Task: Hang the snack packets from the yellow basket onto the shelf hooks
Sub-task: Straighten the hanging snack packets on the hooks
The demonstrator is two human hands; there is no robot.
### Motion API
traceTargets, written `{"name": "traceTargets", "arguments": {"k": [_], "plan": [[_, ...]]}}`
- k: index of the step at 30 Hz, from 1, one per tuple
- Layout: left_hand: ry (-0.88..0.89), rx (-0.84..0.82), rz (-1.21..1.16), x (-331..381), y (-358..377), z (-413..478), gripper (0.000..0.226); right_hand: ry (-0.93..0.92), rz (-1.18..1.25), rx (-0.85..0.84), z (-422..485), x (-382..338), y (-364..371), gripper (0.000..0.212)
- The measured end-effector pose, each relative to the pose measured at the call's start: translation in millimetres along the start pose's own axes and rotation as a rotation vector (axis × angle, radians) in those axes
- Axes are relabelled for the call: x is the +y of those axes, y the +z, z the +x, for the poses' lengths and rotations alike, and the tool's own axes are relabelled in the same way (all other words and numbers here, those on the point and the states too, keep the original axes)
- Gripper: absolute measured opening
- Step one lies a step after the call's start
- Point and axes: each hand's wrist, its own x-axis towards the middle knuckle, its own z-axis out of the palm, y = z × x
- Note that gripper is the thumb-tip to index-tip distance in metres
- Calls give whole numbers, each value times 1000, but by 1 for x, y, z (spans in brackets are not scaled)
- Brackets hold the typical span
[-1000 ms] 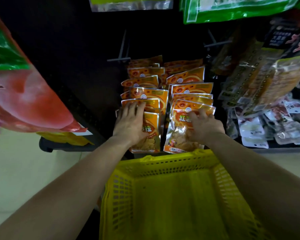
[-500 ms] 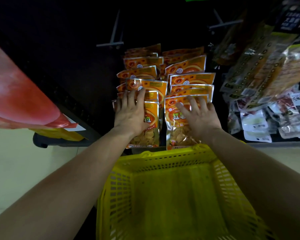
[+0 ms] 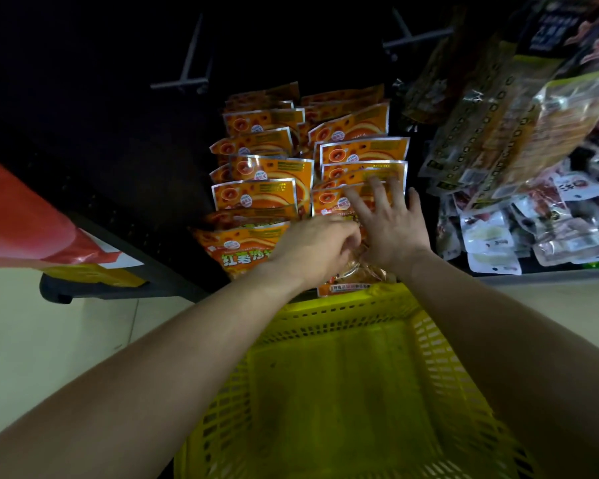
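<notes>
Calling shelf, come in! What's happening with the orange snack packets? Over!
Right hand open, spread on right row of orange packets. Left hand curled at front packet, grip unclear. Yellow basket shows no packets. Nothing blocking.

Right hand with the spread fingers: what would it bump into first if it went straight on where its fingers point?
Probably the shiny orange foil snack packets hanging further back in the right-hand row; the right hand points along that row. Depth is hard to judge.
</notes>
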Motion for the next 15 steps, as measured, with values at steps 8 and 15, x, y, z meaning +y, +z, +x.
{"name": "traceTargets", "arguments": {"k": [8,15], "plan": [[-156,-380,-17,-12,30,25,21,-63,13,113,13,17,-14,126],[-213,-462,-207,-23,44,41,22,-90,-9,156,13,20,-10,128]]}}
